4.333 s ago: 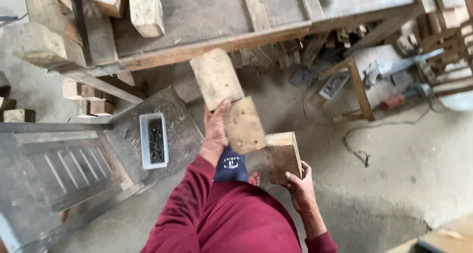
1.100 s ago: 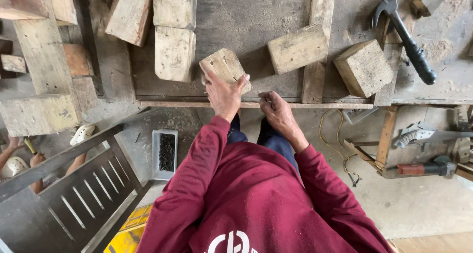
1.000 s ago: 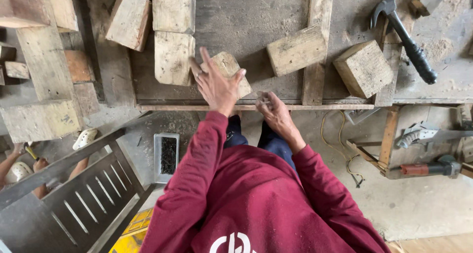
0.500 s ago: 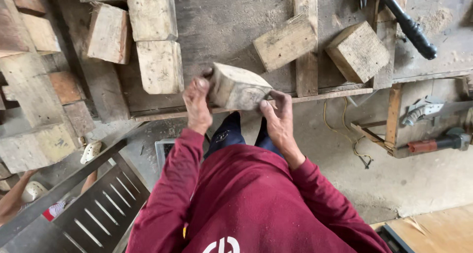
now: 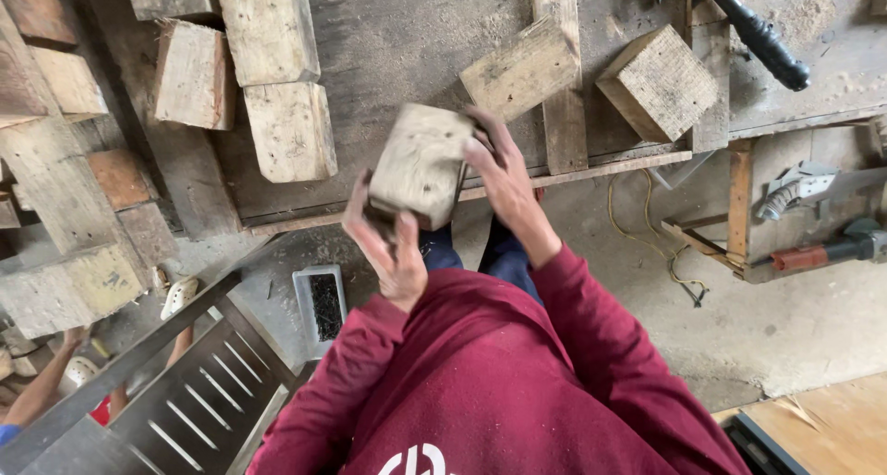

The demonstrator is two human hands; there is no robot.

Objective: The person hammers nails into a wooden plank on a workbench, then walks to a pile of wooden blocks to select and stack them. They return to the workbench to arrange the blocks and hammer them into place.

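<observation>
Both hands were wrapped around a wood block (image 5: 420, 164), left hand (image 5: 386, 249) underneath, right hand (image 5: 506, 181) on its side, held up just off the table (image 5: 416, 31) edge. More blocks (image 5: 288, 129) sat nearby on it.

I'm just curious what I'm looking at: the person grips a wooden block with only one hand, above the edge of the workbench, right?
Not quite. The head view shows both hands on the wooden block: the left hand under its near end, the right hand along its side. It is held above the workbench edge.
</observation>
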